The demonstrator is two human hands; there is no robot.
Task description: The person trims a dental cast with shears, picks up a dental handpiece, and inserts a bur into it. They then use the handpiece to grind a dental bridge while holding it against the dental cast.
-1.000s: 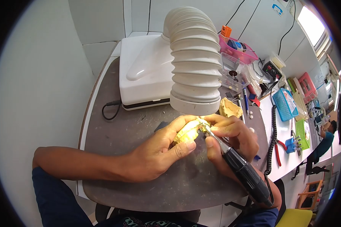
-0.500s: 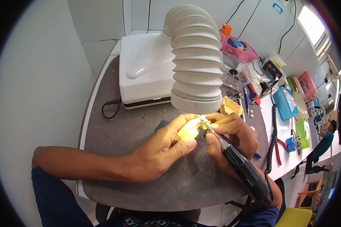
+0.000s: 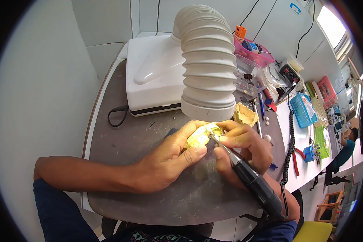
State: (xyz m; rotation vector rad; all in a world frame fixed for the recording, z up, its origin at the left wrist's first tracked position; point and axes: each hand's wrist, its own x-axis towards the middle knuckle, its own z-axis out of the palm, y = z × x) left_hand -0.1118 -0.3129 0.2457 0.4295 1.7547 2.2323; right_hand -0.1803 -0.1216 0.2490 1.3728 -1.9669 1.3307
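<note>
Brightly lit beneath the hose mouth, a yellowish dental cast (image 3: pixel 197 138) is gripped by my left hand (image 3: pixel 165 163), thumb along its near side and fingers behind it. My right hand (image 3: pixel 248 151) closes round a rotary handpiece (image 3: pixel 254 181) with a black body and a metal nose. The handpiece slants up and to the left, its tip right at the cast's right part. Fingers of my right hand lie close to the cast's right end. Just behind my right hand sits a second, beige dental cast (image 3: pixel 246 115).
A white ribbed suction hose (image 3: pixel 209 64) hangs over the work, rising from a white dust collector (image 3: pixel 155 76). At the right are a pink basket (image 3: pixel 260 58), blue basket (image 3: pixel 302 111), red-handled pliers (image 3: pixel 296 163) and a coiled black cord (image 3: pixel 291 149). Another person (image 3: pixel 345 151) is far right.
The handpiece and my right hand have shifted slightly left and down. The cast has turned a little in my left hand, showing more of its upper face.
</note>
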